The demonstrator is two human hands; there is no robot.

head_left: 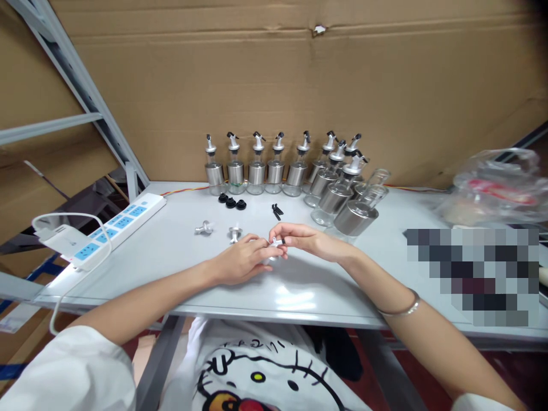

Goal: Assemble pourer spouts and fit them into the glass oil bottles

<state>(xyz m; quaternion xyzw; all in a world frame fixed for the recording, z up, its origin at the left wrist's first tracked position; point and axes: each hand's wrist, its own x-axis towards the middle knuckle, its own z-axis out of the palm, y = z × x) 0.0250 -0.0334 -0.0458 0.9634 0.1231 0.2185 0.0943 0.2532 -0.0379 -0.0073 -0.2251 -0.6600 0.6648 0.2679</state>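
Note:
A silver pour spout is held low over the table between my two hands. My left hand is closed around its lower part, and the fingers hide much of it. With thumb and fingertips, my right hand pinches a small black flap at the spout's tip. Just beyond my left hand stands another silver spout, and a third spout lies on its side to the left. Small black flaps lie together farther back. Three black stoppers sit to their left.
Several glass bottles with steel sleeves and spouts line the back of the table. An uncapped bottle stands at the right end. A white power strip runs along the left, and a clear plastic bag lies at right.

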